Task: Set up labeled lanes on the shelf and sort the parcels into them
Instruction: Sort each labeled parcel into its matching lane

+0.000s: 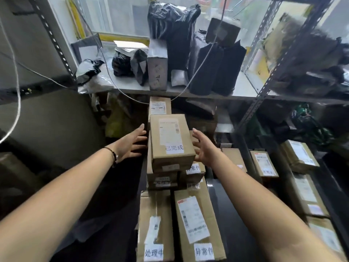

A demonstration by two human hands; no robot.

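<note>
Small brown cardboard parcel (171, 140), white-labelled: sat atop the stack, between our hands. Left hand (132, 143), right hand (204, 149): fingers spread, flanking it; we could not confirm contact. Labelled brown boxes (198, 224) lay below our hands; we judged sorting about half done.

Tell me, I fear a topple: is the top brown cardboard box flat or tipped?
Flat: the brown cardboard box lies label-up on the stacked cardboard boxes beneath it.

Brown cardboard box (171, 142) with white label (174, 148) in black characters. Black plastic bags (173, 29) on pale grey shelf (126, 83). Dark beaded bracelet (113, 155). Grey shelf post (54, 40) dotted with holes.
</note>
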